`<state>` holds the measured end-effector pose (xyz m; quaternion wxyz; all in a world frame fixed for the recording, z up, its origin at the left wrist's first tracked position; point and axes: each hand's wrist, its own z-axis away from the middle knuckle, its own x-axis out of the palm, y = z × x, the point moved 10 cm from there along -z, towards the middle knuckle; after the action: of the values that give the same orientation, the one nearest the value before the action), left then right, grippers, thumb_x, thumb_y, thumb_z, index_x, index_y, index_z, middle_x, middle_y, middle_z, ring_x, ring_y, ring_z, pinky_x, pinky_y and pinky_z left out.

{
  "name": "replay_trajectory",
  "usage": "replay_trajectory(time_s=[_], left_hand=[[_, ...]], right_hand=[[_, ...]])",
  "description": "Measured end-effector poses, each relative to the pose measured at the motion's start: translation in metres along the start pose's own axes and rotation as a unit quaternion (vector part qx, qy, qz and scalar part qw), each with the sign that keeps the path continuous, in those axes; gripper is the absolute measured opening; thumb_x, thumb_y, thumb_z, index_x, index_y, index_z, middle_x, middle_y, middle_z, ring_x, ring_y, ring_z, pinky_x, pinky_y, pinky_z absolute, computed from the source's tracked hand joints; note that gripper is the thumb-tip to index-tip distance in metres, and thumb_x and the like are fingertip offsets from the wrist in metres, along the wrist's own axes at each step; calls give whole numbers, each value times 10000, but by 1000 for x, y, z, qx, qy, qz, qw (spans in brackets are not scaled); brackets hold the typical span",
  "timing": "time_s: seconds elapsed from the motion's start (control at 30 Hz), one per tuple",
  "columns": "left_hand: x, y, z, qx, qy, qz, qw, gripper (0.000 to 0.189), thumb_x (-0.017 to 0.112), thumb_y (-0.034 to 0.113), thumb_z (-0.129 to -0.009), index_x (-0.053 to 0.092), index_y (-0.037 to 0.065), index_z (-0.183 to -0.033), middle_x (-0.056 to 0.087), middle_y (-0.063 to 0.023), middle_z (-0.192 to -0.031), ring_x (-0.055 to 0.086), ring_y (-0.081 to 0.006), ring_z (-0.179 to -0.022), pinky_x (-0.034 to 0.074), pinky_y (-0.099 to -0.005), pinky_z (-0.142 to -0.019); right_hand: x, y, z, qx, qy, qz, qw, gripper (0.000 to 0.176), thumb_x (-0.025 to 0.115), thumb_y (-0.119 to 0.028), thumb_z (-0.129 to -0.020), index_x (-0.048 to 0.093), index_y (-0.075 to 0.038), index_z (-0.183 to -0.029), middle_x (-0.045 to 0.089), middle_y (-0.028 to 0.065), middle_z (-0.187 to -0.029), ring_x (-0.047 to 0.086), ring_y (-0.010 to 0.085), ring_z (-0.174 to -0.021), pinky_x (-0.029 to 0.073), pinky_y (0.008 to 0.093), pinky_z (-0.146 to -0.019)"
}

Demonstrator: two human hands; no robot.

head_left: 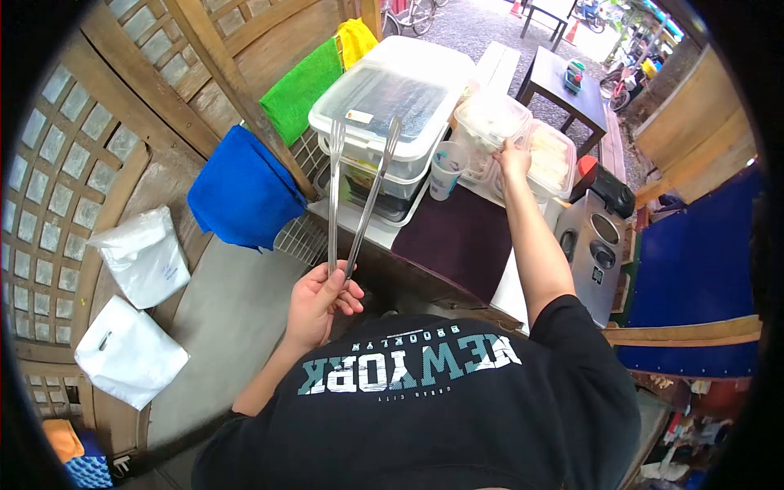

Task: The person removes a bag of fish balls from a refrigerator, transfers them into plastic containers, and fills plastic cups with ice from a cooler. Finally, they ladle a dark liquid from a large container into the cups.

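Observation:
My left hand [325, 300] is closed around the lower end of a pair of metal tongs [371, 204]. The tongs point up with their two arms apart, in front of a stack of clear plastic boxes with a white-rimmed lid [392, 94]. Stretched forward, my right hand [513, 157] has its fingers curled on the near corner of a clear plastic food container [492, 118]. A second clear container [549, 159] with pale food inside sits just right of that hand. To its left stands a plastic cup [447, 170] with printing on it.
A dark cloth [453, 237] covers part of the counter. At right is a metal appliance [590, 257] with round openings. Blue [245, 192] and green [302, 90] cloths hang at left, near white plastic bags [131, 351]. A dark table [563, 90] stands beyond.

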<state>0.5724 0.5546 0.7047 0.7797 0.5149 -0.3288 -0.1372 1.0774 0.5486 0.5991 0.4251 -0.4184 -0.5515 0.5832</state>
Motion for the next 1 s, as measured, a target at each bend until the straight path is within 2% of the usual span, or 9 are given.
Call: replay_trajectory(time_s=[0.1,0.2,0.33,0.43,0.57,0.77,0.87,0.97,1.0], left_hand=[[-5,-1,1,-2,-5,17,1000,309,516,252,-930,519,-14,-1085,622,-125,-781,621,-146,-604,476,-191,-527],[-4,3,1,5,-6,14,1000,316,521,252,-927,518,-17,-1092,625,-130,-781,621,-151,-598,477,-195,-519],[-3,5,2,21,-4,8,1000,324,523,257,-926,520,-18,-1098,625,-133,-775,621,-155,-592,476,-197,-515],[0,3,-1,18,-10,6,1000,326,521,258,-927,521,-18,-1100,625,-132,-773,621,-154,-591,475,-196,-515],[6,-2,-4,2,-5,5,1000,327,524,277,-923,538,-14,-1072,619,-124,-760,606,-142,-573,456,-184,-505],[16,-3,-6,-13,-16,-2,1000,350,546,298,-910,542,-9,-1078,615,-126,-752,600,-141,-561,448,-181,-493],[21,-4,-7,-9,-20,-13,1000,343,541,290,-913,539,-6,-1086,615,-126,-751,600,-143,-558,447,-182,-489],[26,-8,-9,-10,-32,-14,999,335,534,280,-917,537,-5,-1092,614,-126,-749,600,-145,-553,447,-181,-486],[28,-10,-10,-15,-34,-14,999,333,532,277,-918,537,-5,-1094,614,-126,-747,600,-146,-551,448,-181,-486]], right_hand=[[-3,-10,9,-17,23,124,992,347,616,-246,-828,565,87,-744,599,145,-660,591,212,-525,492,364,-485],[3,12,-7,-10,28,168,985,370,614,-302,-776,624,63,-713,635,181,-664,617,272,-610,475,395,-688],[2,31,5,84,37,175,980,397,622,-302,-778,634,95,-776,648,241,-794,637,325,-779,461,422,-745],[3,90,-39,23,90,231,968,453,625,-333,-779,631,118,-817,646,262,-839,635,342,-819,457,418,-770],[5,85,-23,21,41,241,969,441,624,-350,-781,649,90,-783,637,267,-775,628,389,-809,457,428,-782],[2,50,17,-17,78,313,946,440,583,-336,-812,646,91,-728,632,268,-761,629,384,-767,455,438,-772],[8,104,4,91,41,101,990,409,613,-304,-825,630,102,-781,638,242,-744,637,341,-703,479,418,-717],[9,75,43,154,56,-53,985,346,602,-204,-852,555,127,-945,614,202,-802,620,267,-602,527,330,-499],[7,76,46,183,66,-43,980,281,582,-151,-866,551,116,-950,608,198,-842,627,276,-620,544,328,-513]])
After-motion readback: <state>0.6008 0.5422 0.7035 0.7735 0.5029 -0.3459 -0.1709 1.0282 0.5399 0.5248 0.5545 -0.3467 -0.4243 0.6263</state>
